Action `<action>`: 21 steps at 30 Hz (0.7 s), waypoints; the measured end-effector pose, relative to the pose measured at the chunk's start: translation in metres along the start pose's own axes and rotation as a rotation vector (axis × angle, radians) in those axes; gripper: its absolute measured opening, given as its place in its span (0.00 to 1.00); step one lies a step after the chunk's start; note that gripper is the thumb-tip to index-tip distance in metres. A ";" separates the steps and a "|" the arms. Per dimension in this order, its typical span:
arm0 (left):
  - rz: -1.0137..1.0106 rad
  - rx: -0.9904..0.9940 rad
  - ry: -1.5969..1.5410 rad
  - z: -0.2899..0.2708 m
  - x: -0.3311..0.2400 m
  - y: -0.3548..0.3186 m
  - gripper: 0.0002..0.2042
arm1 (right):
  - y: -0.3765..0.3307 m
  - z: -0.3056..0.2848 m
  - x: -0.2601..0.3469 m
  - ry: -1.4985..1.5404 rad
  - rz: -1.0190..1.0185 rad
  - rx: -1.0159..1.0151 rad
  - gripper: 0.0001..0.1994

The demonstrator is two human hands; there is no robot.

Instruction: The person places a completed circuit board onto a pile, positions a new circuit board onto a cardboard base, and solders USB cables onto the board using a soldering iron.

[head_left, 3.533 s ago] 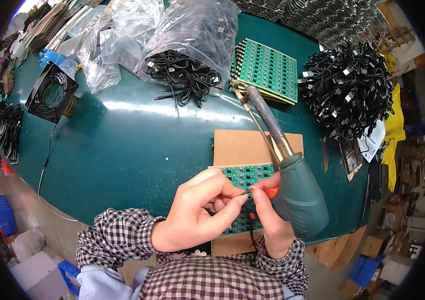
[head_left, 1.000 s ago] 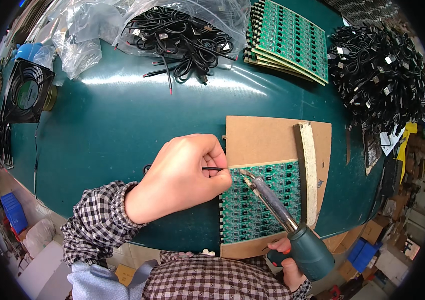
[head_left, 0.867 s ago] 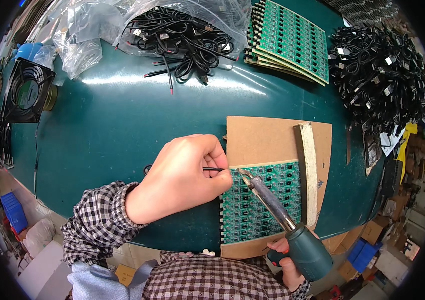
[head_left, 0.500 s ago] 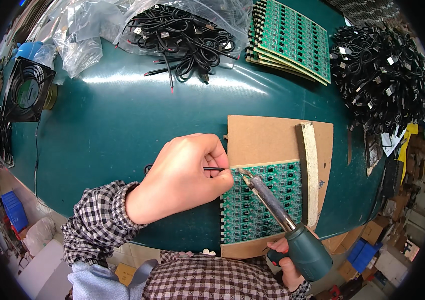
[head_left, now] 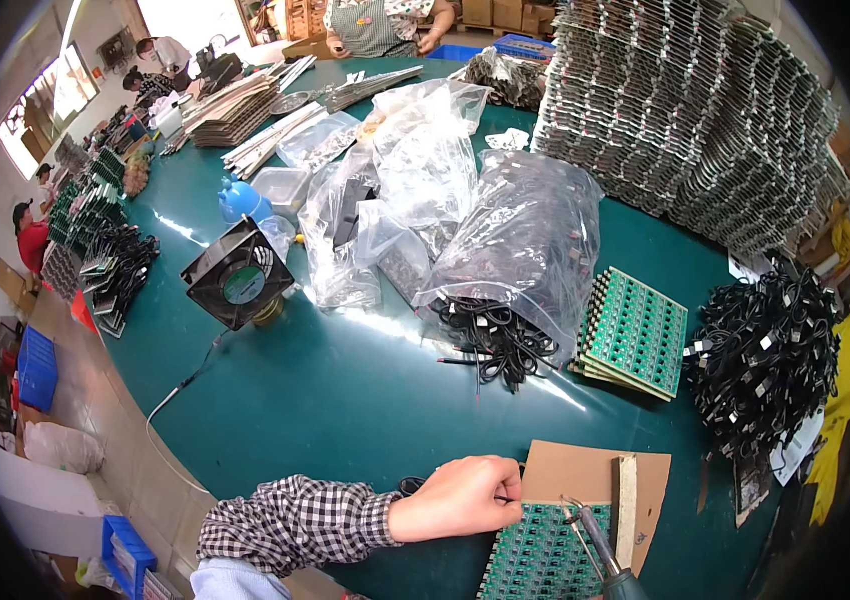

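Green circuit board (head_left: 545, 552) lies on brown cardboard (head_left: 567, 472). At the board's top left corner, the left hand (head_left: 460, 497) pinches a black cable (head_left: 412, 486); a soldering iron (head_left: 601, 543) slants over the board, right hand out of view. Keeping the cable still seems wise.

Iron (head_left: 601, 546) and board (head_left: 537, 556) cut off at near edge; right hand out of view. Cable (head_left: 505, 498) mostly hidden by left hand (head_left: 460, 500). Far person (head_left: 373, 28): head cut off.
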State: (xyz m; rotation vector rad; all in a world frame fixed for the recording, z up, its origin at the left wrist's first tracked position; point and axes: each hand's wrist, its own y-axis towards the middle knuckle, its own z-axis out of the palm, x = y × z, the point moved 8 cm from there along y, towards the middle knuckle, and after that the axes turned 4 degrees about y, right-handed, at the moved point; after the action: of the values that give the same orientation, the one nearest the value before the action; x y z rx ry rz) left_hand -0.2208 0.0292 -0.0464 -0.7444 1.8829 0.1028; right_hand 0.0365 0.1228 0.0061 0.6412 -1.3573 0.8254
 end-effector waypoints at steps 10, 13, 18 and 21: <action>0.039 0.005 0.036 0.004 0.000 0.000 0.06 | -0.005 0.001 0.000 0.045 -0.012 -0.018 0.11; 0.037 -0.016 0.000 -0.001 0.003 0.001 0.06 | 0.002 0.000 -0.008 0.035 0.044 -0.065 0.11; -0.059 0.012 -0.105 -0.002 0.000 0.002 0.06 | -0.003 -0.010 -0.017 0.022 0.149 -0.121 0.10; -0.090 0.071 -0.165 0.002 0.003 0.008 0.06 | -0.009 -0.013 -0.025 0.036 0.189 -0.165 0.10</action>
State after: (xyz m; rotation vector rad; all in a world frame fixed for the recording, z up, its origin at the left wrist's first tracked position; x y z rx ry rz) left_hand -0.2244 0.0348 -0.0521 -0.7480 1.6852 0.0390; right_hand 0.0510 0.1245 -0.0198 0.3719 -1.4515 0.8606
